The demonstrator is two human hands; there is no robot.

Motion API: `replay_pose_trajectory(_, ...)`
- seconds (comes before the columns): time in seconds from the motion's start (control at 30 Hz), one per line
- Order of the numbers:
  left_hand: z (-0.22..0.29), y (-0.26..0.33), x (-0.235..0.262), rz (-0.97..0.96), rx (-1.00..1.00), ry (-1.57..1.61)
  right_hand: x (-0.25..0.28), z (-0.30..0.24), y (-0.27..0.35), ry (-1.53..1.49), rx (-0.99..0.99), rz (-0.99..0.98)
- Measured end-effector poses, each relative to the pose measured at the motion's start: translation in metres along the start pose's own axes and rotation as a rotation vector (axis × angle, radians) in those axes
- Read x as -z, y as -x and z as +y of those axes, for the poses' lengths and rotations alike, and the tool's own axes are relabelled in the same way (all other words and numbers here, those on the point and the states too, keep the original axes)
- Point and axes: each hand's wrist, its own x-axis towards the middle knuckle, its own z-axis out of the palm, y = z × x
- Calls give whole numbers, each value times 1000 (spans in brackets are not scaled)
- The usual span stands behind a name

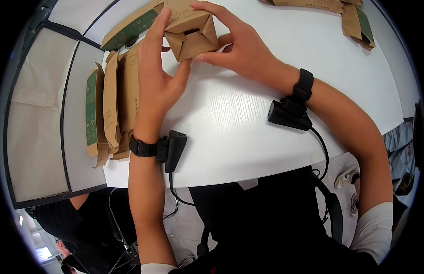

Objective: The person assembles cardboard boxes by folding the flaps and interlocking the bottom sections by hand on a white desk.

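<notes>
A small brown cardboard box [191, 32] is held just above the white table [248, 118] at the far middle, its end flaps folded in and partly open toward me. My left hand [159, 68] grips its left side, fingers up along the wall and thumb under the near corner. My right hand [239, 43] holds the top and right side, fingers curled over the far edge. Both wrists carry black bands with small black devices and cables.
Several flat brown and green box blanks [109, 109] lie stacked at the table's left edge, another [130, 27] behind the box. More flattened blanks [355, 20] lie at the far right. A beige partition panel [36, 114] stands to the left.
</notes>
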Motion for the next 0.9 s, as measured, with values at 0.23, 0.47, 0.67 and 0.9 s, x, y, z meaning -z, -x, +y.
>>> replay_pose_trajectory(0.23,5,2,-3,13,59,156,9,-2,-4,-278,-148,-80)
replay_pose_trajectory(0.47,4,6,-11,145,149,168,-2,-9,3,-206,-211,17)
replay_pose_trajectory(0.67,8,3,-13,150,110,111,-5,-1,1,-75,-51,54)
replay_pose_trajectory(0.9,4,-3,-16,211,-13,49,10,-20,-3,-148,-210,-113)
